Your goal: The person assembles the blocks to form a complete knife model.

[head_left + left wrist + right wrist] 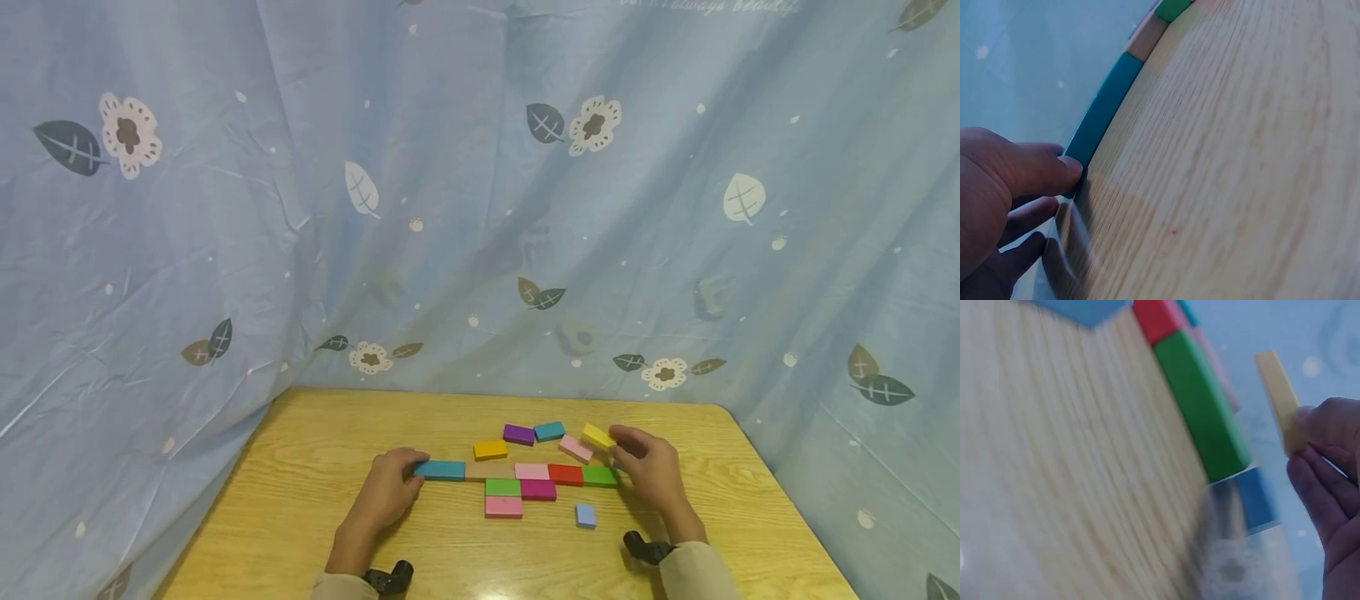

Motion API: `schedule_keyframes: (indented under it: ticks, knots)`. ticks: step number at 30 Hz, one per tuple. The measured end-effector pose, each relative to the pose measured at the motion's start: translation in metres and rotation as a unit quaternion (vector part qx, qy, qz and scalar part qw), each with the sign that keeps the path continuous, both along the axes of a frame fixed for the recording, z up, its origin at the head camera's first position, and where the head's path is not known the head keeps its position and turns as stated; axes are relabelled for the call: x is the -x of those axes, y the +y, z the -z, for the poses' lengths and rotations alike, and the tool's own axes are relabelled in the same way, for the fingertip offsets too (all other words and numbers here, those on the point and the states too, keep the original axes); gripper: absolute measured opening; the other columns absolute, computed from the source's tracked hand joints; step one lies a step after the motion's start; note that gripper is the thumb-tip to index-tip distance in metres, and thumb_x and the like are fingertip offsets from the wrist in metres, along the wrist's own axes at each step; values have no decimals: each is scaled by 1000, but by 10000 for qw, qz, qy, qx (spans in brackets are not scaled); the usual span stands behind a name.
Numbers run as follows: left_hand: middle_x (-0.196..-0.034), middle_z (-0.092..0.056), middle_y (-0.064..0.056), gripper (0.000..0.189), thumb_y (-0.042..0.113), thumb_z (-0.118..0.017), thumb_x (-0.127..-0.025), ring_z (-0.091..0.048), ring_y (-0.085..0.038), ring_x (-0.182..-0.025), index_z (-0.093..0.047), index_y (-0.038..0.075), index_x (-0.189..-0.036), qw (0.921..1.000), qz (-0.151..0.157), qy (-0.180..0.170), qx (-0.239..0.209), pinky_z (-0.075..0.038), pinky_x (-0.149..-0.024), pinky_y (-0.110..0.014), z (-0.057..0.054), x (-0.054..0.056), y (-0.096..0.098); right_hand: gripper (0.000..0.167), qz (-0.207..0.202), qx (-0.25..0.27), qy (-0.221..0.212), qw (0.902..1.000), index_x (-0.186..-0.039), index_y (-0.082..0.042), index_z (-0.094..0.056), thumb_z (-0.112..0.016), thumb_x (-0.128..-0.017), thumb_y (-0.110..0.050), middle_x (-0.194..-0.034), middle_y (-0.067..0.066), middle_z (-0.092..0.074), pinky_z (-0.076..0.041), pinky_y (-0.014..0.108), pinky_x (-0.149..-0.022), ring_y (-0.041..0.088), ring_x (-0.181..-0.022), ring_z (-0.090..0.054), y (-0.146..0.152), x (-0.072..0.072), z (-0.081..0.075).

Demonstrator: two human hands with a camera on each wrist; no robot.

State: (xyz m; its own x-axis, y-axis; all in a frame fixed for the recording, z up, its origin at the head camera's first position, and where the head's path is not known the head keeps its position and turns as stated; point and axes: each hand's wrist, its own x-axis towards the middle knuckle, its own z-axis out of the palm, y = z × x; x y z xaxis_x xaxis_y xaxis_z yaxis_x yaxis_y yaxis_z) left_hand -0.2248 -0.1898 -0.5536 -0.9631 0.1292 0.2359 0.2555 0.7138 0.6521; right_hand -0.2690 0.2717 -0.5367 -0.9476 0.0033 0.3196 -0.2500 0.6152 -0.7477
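My left hand [387, 490] pinches the outer end of a blue block [441, 471], which lies on the table at the left end of a row. In the left wrist view, the thumb [1071, 172] lies against the near side of that block. My right hand [654, 471] holds a yellow block [597, 437] by one end, between thumb and fingers; the right wrist view shows this block [1280, 403] raised and tilted. Between the hands the row runs on with a plain wood block [489, 472], a pink one [532, 472], a red one [566, 475] and a green one [599, 477].
In front of the row lie a light green block [502, 487], a magenta block [538, 490], a pink block [503, 507] and a small light blue block [585, 516]. Behind it are orange [490, 450], purple [519, 434], teal [550, 431] and pink [576, 449] blocks. A curtain [465, 250] hangs behind the table.
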Motion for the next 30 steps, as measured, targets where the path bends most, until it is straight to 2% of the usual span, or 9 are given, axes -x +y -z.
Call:
schedule_keyframes:
  ticks: [3,7,11,15,22,30]
  knots:
    - [-133,-76,-18,34,-2,-83,-93,-68,-45,-131,-80,5,-127,10000,17,-10,-18,-56,-112,-62,-1,0,0,31,-24,76,114,9999,-130,-3,-79,-80,-99,-3,-126,16,-81,-56,5,-89,37,-116,-78,-2,-16,-7]
    - [-132,-76,-17,34,-2,-83,-93,-69,-44,-130,-80,6,-126,10000,25,19,-45,-57,-112,-61,0,0,0,31,-48,138,189,9997,-128,-3,-80,-82,-97,-2,-124,15,-81,-57,6,-89,25,-113,-80,-6,-35,-14]
    - [-131,-77,-15,34,-3,-83,-93,-70,-43,-129,-80,6,-126,10000,4,90,-41,-58,-111,-60,0,-1,0,33,-124,365,3,9993,-129,-3,-79,-83,-97,-4,-127,14,-81,-60,9,-90,10,-111,-79,-12,-52,-19]
    - [-131,-77,-16,34,-4,-82,-93,-69,-44,-130,-80,5,-126,9999,16,100,-83,-57,-111,-61,1,-1,0,33,-312,680,-163,9971,-128,-1,-79,-83,-95,-2,-128,17,-80,-61,13,-91,6,-111,-78,-20,-66,-20]
    - [-132,-76,-18,35,-4,-82,-93,-68,-46,-131,-79,4,-126,9999,27,41,-115,-56,-112,-63,1,-1,0,30,-751,1076,-450,9903,-125,-3,-80,-82,-96,0,-126,16,-80,-62,15,-94,5,-112,-77,-37,-80,-20]
    - [-132,-76,-18,35,-4,-82,-93,-68,-46,-131,-79,4,-127,10000,13,26,-69,-57,-111,-62,0,-1,0,30,-1108,1214,-793,9832,-126,-5,-81,-83,-96,-5,-125,13,-81,-61,16,-96,7,-112,-77,-53,-85,-13]
